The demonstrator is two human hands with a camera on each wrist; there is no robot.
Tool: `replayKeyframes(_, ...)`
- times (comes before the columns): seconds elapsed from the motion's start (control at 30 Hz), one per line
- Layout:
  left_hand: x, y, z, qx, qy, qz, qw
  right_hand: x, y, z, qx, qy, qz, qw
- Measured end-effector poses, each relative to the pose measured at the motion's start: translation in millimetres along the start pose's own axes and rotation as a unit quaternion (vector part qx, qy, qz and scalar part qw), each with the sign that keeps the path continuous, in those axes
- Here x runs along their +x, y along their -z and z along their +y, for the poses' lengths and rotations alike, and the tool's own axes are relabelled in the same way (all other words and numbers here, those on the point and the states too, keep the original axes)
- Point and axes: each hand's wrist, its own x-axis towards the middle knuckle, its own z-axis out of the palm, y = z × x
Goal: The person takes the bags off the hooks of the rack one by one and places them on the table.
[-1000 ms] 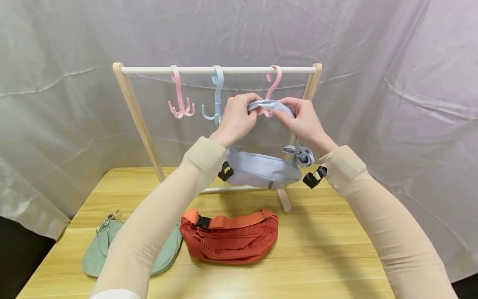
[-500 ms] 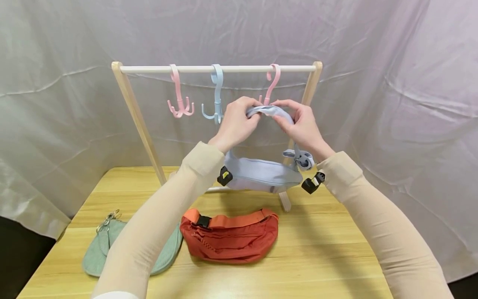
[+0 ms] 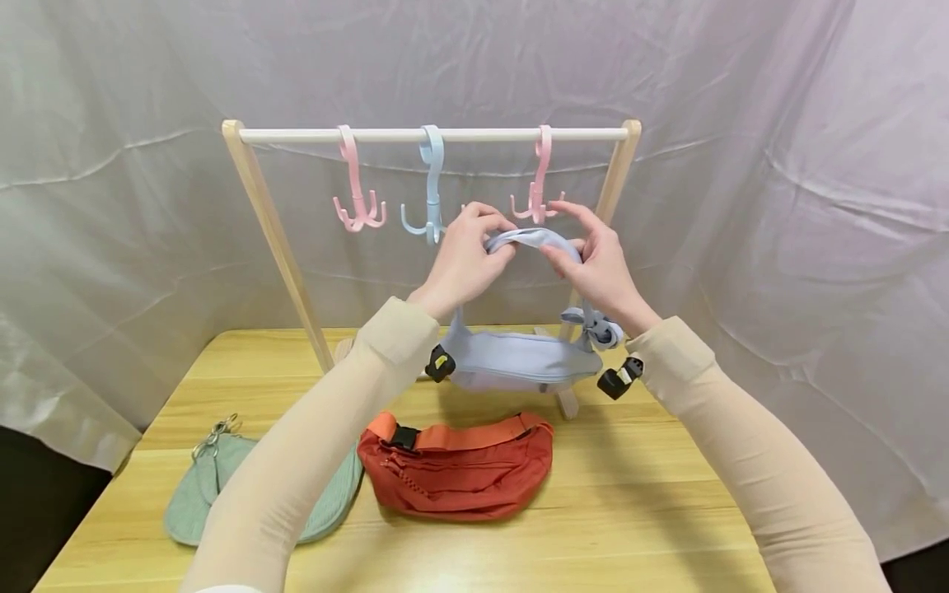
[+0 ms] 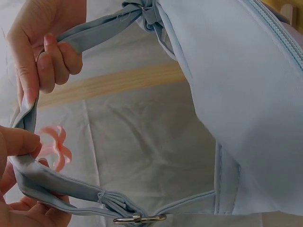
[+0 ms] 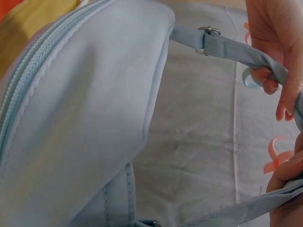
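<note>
A light blue handbag with a zipped top hangs from its strap in front of the rack. My left hand pinches the left part of the strap, and my right hand pinches it a little further right, index finger raised. Just behind and above the strap, a pink multi-prong hook hangs from the rail, apart from the strap as far as I can tell. A knotted bow sits at the strap's right end. In the left wrist view, a metal buckle shows at the other end.
Another pink hook and a light blue hook hang further left on the white rail of the wooden-legged rack. On the wooden table lie a red waist bag and a green bag, partly behind my left forearm.
Both hands and the light blue handbag have moved down, away from the right pink hook. That hook, tilted earlier, now hangs straighter with its prongs in view.
</note>
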Motion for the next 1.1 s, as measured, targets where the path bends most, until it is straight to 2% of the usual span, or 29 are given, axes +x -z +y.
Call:
replayKeyframes(0.3, -11.9, -0.2, -8.3, -0.013, -0.008, -0.024, 0.9996, -10, -4, 6, 0.105, -0.025, -0.011, 0.994)
replayKeyframes(0.47, -19.6, -5.1, -18.6, -0.019, -0.029, -0.038, 0.9987, -14, -5, 5, 0.11, -0.04, -0.024, 0.993)
replayKeyframes(0.7, -34.1, -14.0, -28.2, -0.023, -0.074, -0.037, 0.9963, -19, -8, 0, 0.14, -0.063, -0.035, 0.987)
replayKeyframes(0.93, -49.1, -21.2, -36.6, -0.019, -0.081, -0.047, 0.9954, -24, -11, 1, 0.152, -0.088, -0.038, 0.984)
replayKeyframes(1.1, -61.5, -25.8, -42.0, -0.021, -0.096, -0.036, 0.9946, -27, -12, 1, 0.164, -0.103, -0.032, 0.98)
